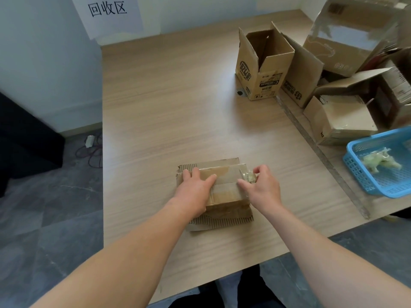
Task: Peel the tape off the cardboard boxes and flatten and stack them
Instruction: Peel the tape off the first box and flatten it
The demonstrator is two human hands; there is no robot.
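A flattened brown cardboard box (224, 190), with ribbed corrugated edges torn raw at its near and far ends, lies on the wood-grain table (178, 107) under both hands. The left hand (195, 185) presses flat on it, fingers straight. The right hand (262, 187) pinches crumpled glossy clear tape (250, 176) at its fingertips. The box's taped seam runs away from the person, between the hands.

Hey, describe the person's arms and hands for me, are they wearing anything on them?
The left forearm and right forearm are bare to the frame's edge, with no sleeves showing. The left hand and right hand wear no gloves, and no watch, ring or bracelet shows.
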